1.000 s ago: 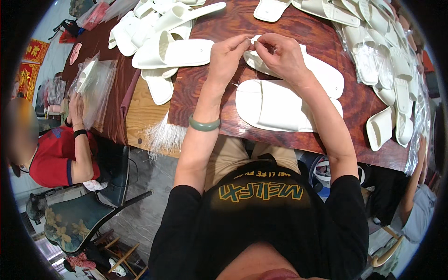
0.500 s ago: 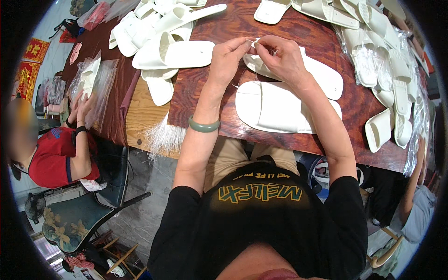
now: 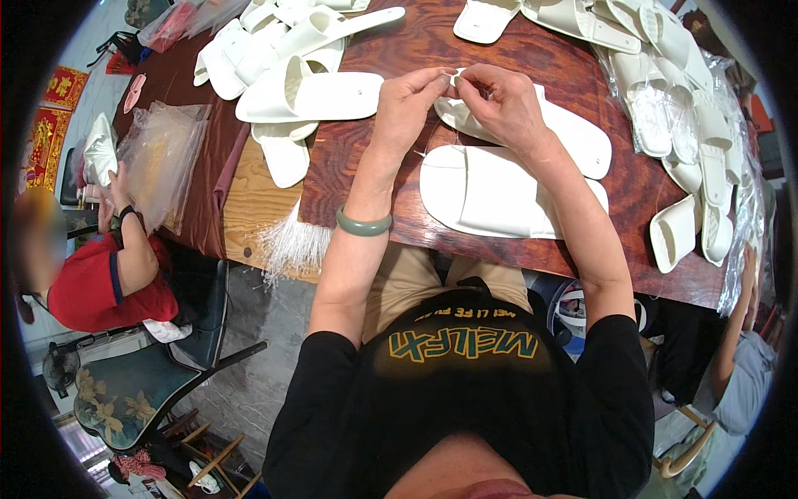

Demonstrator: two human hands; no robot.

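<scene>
My left hand (image 3: 411,104) and my right hand (image 3: 503,101) meet over the far slipper, fingertips pinched close together. Between them is a thin white string (image 3: 453,75), mostly covered by the fingers. Under my right hand lies one white slipper (image 3: 579,137), partly hidden by that hand and wrist. Nearer to me, a second white slipper (image 3: 478,190) rests flat on the table, my right forearm crossing over it. A bundle of thin white strings (image 3: 293,243) hangs at the table's near edge, left of my left forearm.
White slippers (image 3: 332,96) are piled at the left of the wooden table (image 3: 391,62). More slippers (image 3: 675,229), some in clear bags, heap up on the right. A co-worker in red (image 3: 108,279) sits at left, holding a white item (image 3: 100,150) beside clear plastic bags (image 3: 170,154). Another person (image 3: 746,378) is at far right.
My hands stay nearly where they were, fingers still pinched. The co-worker at left has lifted the white item off the plastic bags and moved it leftward.
</scene>
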